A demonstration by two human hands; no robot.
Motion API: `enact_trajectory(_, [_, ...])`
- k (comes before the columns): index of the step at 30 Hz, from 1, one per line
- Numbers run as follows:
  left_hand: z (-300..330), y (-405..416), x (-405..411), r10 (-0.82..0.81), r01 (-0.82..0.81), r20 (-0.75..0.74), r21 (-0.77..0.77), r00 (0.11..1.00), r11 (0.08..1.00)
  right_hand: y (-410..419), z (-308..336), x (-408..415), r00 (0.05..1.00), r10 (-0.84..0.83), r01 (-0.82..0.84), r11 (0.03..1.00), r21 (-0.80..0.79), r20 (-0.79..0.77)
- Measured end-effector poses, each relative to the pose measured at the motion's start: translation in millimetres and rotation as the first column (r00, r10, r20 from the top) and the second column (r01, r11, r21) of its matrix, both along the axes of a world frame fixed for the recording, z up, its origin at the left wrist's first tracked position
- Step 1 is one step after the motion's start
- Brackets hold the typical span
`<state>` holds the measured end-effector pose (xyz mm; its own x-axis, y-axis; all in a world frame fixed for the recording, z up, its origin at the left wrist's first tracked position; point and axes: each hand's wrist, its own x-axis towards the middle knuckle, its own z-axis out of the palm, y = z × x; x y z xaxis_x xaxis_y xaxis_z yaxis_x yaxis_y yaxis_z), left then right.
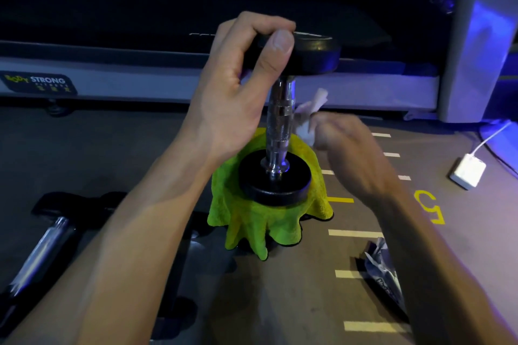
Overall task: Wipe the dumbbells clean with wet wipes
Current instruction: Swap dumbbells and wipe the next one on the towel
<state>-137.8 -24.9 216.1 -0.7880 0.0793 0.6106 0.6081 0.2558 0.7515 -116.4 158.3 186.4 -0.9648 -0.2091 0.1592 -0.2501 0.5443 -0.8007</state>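
"BODY STRONG" label [39, 82] (treadmill side)

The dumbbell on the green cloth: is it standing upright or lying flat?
Upright. The dumbbell stands on its lower plate on the green cloth; the left hand grips its top plate.

The treadmill's side label [39, 82] reads "BODY STRONG"; the floor mat [308, 288] bears "5" [429, 206], seemingly.

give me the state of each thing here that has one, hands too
black-ended dumbbell with chrome handle: upright on end, on the green cloth
left hand: grips its top end
right hand: blurred, holds the wipe at the handle
white wet wipe: crumpled
green fuzzy cloth: draped over something hidden
second chrome-handled dumbbell: lying on the floor
silvery wipe packet: lying crumpled
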Motion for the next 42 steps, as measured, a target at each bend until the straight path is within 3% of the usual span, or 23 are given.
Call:
enact_trajectory(5, [1,1,2,-0.003,0.003,-0.013,-0.008,1.0,1.0,-5,1,27,0.983,0.168,-0.16,0.981,0.109,-0.075])
enact_trajectory(8, [1,0,3,-0.008,0.008,-0.011,-0.001,1.0,1.0,-2,1,29,0.987,0.164,-0.163,0.981,-0.109,0.0])
enact_trajectory(10, [1,0,3,-0.004,0.004,-0.011,-0.001,1.0,1.0,-2,-1,31,0.993,0.116,-0.119,0.966,-0.229,-0.027])
enact_trajectory(12, [0,1,3,-0.002,0.002,-0.005,-0.002,1.0,1.0,-5,-5,35,0.993,0.04,-0.065,0.97,-0.234,-0.11])
enact_trajectory(15, [1,1,2,0.01,-0.01,-0.004,-0.005,1.0,1.0,-15,-8,41,0.982,-0.072,0.058,0.995,-0.08,-0.174])
enact_trajectory(21, [2,1,2,0.017,-0.017,0.001,-0.007,1.0,1.0,-22,-8,43,0.978,-0.03,0.047,0.996,0.077,-0.207])
enact_trajectory(26, [1,3,2,0.033,-0.033,-0.001,-0.013,0.999,0.999,-30,-21,37,0.956,-0.27,0.248,0.952,-0.178,-0.113])
enact_trajectory(29, [1,3,1,0.037,-0.037,-0.004,-0.009,0.999,0.999,-42,-32,34,0.954,-0.3,0.29,0.936,-0.2,-0.025])
enact_trajectory(32, [1,3,1,0.025,-0.025,0.002,-0.009,1.0,1.0,-43,-40,22,0.976,-0.217,0.214,0.973,-0.086,-0.034])
enact_trajectory(34, [1,2,1,0.02,-0.02,0.007,-0.008,1.0,1.0,-31,-38,8,0.998,-0.055,0.056,0.998,-0.036,0.032])
enact_trajectory(38, [1,2,1,-0.005,0.005,-0.001,-0.011,1.0,1.0,-3,-23,1,0.875,0.38,-0.285,0.905,-0.317,0.3])
enact_trajectory(40, [0,4,2,0.011,-0.011,-0.022,-0.008,1.0,1.0,-2,-21,0,0.862,0.399,-0.294,0.896,-0.334,0.311])
enact_trajectory(42, [0,6,3,0.035,-0.035,-0.031,0.001,0.999,0.999,-9,-27,1,0.928,0.25,-0.169,0.943,-0.287,0.275])
